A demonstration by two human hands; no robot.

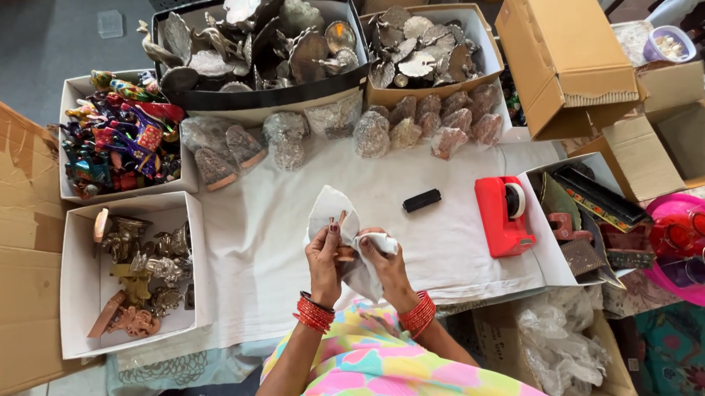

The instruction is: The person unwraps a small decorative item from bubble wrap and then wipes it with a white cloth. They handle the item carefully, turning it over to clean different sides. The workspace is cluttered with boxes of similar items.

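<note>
My left hand (324, 256) and my right hand (381, 259) are together over the white cloth (287, 243), both gripping a sheet of white wrapping paper (330, 207) folded around a small brown figurine (341, 219), of which only the tip shows. Red bangles sit on both wrists. A small black block (421, 200) lies on the cloth just beyond my right hand, and a red tape dispenser (503, 215) stands further right.
White boxes at left hold metal figurines (139, 272) and coloured figurines (121, 136). Black (256, 43) and cardboard (422, 47) boxes of silver pieces stand at the back, wrapped items (419, 122) before them. Open cartons (565, 57), a pink tray (687, 248) and plastic bags (560, 342) are at right.
</note>
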